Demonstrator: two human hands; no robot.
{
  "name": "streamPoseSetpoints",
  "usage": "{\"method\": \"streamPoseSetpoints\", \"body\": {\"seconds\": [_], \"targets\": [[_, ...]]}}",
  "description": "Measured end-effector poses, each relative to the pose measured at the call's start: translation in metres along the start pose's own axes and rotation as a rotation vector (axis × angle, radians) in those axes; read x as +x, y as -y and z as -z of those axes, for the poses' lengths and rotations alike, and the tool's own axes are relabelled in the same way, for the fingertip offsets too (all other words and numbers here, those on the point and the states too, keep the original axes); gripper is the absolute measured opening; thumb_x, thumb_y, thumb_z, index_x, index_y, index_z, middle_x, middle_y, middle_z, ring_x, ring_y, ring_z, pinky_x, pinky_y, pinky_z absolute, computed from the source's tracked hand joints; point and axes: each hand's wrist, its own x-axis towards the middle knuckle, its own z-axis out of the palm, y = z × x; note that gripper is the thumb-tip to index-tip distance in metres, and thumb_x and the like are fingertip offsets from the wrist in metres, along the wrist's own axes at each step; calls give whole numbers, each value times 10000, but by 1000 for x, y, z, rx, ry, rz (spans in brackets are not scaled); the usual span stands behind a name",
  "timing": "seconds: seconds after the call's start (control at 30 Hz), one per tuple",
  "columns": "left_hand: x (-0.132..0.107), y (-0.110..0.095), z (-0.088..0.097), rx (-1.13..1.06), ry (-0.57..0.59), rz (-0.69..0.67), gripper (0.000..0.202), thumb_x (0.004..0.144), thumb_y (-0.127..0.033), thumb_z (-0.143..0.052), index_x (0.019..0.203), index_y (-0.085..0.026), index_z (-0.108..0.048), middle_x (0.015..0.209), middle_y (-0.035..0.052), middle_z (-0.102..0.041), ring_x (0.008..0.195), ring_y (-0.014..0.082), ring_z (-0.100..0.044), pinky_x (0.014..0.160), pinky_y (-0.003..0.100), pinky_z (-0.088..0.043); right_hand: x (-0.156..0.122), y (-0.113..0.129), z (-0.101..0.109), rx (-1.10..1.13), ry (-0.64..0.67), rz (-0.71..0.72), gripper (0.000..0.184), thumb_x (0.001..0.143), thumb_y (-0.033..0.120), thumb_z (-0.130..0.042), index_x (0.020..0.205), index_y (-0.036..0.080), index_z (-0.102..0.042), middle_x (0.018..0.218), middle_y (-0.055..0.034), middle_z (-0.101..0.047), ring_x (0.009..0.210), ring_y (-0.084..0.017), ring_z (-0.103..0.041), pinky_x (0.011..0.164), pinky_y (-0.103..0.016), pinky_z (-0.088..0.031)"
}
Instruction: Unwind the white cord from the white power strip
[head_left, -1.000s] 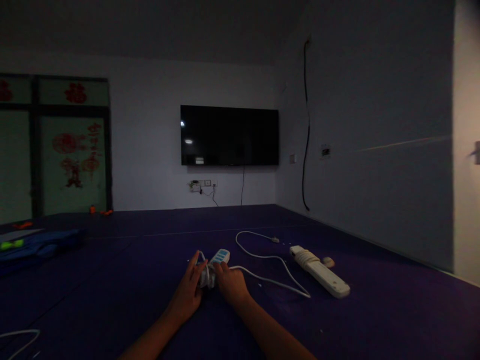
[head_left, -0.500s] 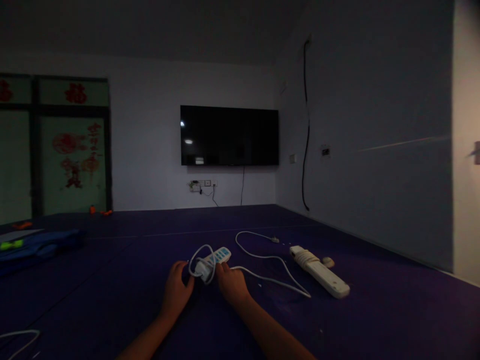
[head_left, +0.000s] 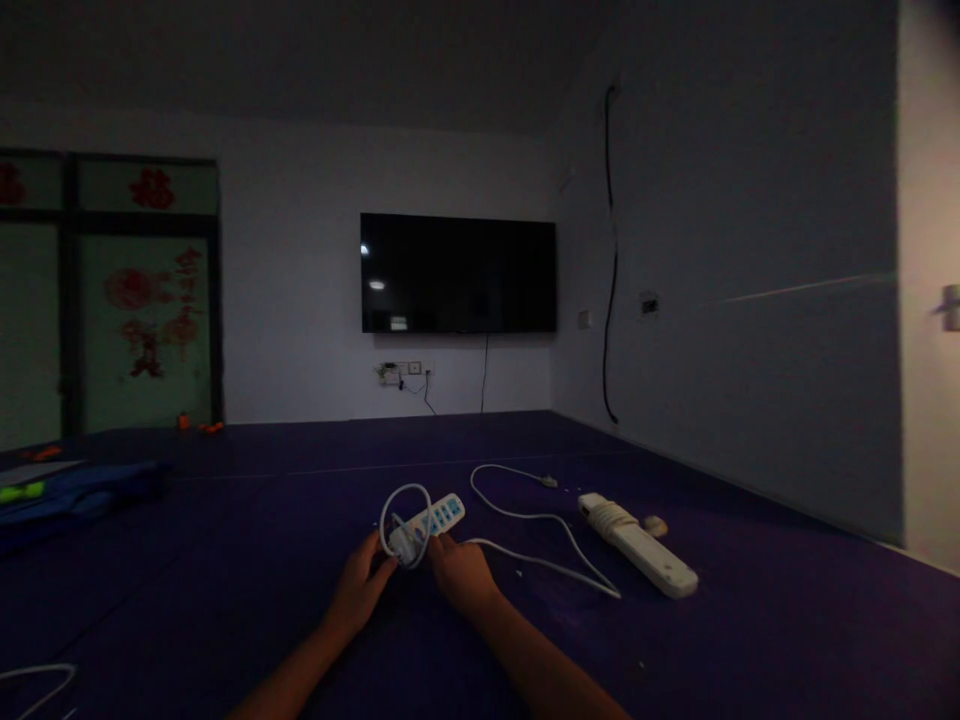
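To the left of the cord-wrapped strip (head_left: 649, 553), a white power strip (head_left: 448, 512) with blue sockets is laid slantwise, its long axis run from near left to far right, its far end pointed away from the wearer. Its near end, overhung by a white cord loop (head_left: 406, 487), is flanked by the left hand (head_left: 358, 585), thumb and fingers parted, and the right hand (head_left: 461, 575), fingers curled against its right side; whether either grips cannot be told.

the power strip (head_left: 438, 518) is white and blue.
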Motion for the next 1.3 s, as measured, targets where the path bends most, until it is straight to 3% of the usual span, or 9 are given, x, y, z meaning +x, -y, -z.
{"method": "streamPoseSetpoints", "body": {"seconds": [0.2,0.37,0.63,0.83,1.0,1.3], "targets": [[-1,-5,-5,98,19,18,484,677,-414,-561,1085,-164,-489,988,79,-653,912,212,-608,817,328,-461,0,2,3,6,40,100,268,817,150,-351,1038,152,-503,999,-143,-597,697,-212,-620,540,-286,-474],[0,-3,-7,199,-17,13,460,643,-353,-591,1045,-152,-493,984,102,-642,914,224,-602,817,337,-455,1,2,5,29,37,137,281,812,142,-354,1032,180,-525,1040,-120,-592,702,-211,-623,532,-283,-475],[-2,-10,-5,238,-23,-11,330,660,-330,-578,952,-183,-529,854,63,-663,791,206,-629,716,313,-480,-1,2,5,47,11,117,283,798,143,-387,1037,181,-533,993,-106,-614,677,-186,-619,533,-251,-463],[-2,-3,-5,367,-108,-41,363,693,-306,-530,1025,-160,-525,1019,112,-627,955,231,-585,834,355,-445,0,2,3,38,-35,49,252,847,224,-362,1031,196,-531,959,-90,-621,650,-196,-618,512,-257,-447],[-2,-1,-3,473,-160,-93,378,680,-252,-532,1053,-195,-521,1042,93,-621,984,239,-571,881,392,-414,2,0,0,39,-5,-12,247,844,228,-381,1042,199,-525,958,-96,-618,650,-180,-617,532,-241,-436],[-5,-10,-3,441,-122,-50,437,655,-192,-536,1087,-208,-469,1085,87,-604,992,225,-573,847,344,-427,1,-1,-3,62,-73,-85,306,873,302,-345,1149,224,-452,946,-85,-631,654,-174,-625,545,-243,-436]]}}
